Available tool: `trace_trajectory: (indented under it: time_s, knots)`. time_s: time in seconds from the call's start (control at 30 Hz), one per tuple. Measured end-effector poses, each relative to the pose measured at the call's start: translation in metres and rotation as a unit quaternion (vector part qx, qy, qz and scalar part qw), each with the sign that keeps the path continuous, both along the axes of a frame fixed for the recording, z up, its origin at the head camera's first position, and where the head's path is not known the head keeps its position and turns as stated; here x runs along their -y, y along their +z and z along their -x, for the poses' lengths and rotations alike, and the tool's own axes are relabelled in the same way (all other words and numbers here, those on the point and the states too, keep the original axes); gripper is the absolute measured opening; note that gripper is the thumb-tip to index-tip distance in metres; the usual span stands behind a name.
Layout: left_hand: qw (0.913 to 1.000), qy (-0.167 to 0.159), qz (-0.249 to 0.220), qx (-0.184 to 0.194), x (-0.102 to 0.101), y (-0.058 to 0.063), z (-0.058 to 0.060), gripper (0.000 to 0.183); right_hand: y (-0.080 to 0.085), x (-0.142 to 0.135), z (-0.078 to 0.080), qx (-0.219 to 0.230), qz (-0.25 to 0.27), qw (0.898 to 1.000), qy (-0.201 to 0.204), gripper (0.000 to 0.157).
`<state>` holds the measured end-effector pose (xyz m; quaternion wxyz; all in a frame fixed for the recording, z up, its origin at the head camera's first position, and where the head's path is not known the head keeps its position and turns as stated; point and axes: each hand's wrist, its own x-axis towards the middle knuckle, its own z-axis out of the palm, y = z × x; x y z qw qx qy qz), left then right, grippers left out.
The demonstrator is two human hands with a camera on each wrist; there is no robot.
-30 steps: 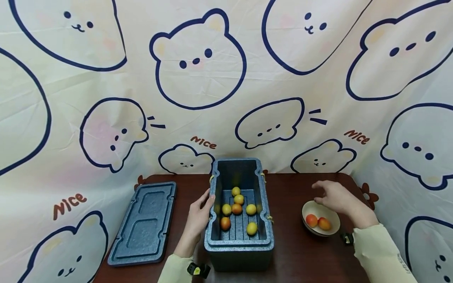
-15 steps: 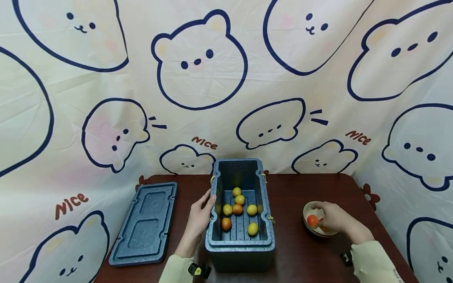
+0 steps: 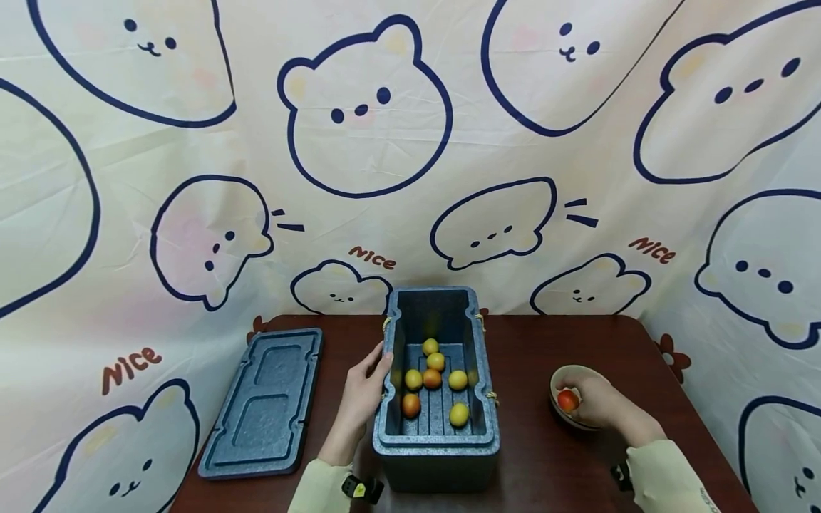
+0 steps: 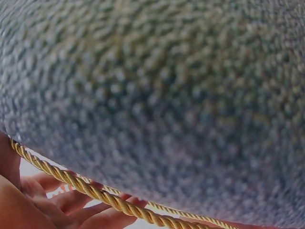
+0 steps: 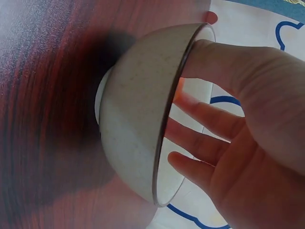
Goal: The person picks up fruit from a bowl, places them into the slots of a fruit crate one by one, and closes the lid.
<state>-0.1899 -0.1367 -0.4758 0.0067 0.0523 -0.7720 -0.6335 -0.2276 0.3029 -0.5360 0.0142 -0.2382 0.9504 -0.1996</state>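
A speckled blue-grey box (image 3: 436,451) stands open at the middle of the table, with several small yellow and orange-red fruits (image 3: 432,378) on its floor. My left hand (image 3: 359,392) rests against its left wall, thumb at the rim; in the left wrist view, the fingers lie beside a twisted gold rope (image 4: 119,202). My right hand (image 3: 599,400) reaches down into a cream bowl (image 3: 573,372) at the right. Its fingers touch an orange-red fruit (image 3: 567,401); whether they pinch it is unclear. The hand hides much of the bowl's inside.
A matching blue-grey lid (image 3: 263,402) lies flat on the dark red-brown table (image 3: 526,434), left of the box. Behind the table hangs a white cloth (image 3: 359,228) printed with bear outlines, and it continues along both sides.
My right hand has come down from above the bowl's far side into it, covering one of the two fruits there. The left hand stays at the box.
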Motion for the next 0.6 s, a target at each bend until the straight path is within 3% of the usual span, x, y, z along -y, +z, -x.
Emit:
trace_trajectory:
  time_s: [0.23, 0.6]
  knots:
    - [1.0, -0.003, -0.007, 0.004, 0.0, 0.0, 0.0, 0.059, -0.011, -0.003, 0.005, -0.026, -0.011, 0.999, 0.028, 0.04]
    - [1.0, -0.004, -0.002, 0.002, 0.0, 0.003, -0.003, 0.061, -0.019, -0.003, 0.003, 0.003, -0.013, 1.0, 0.001, 0.031]
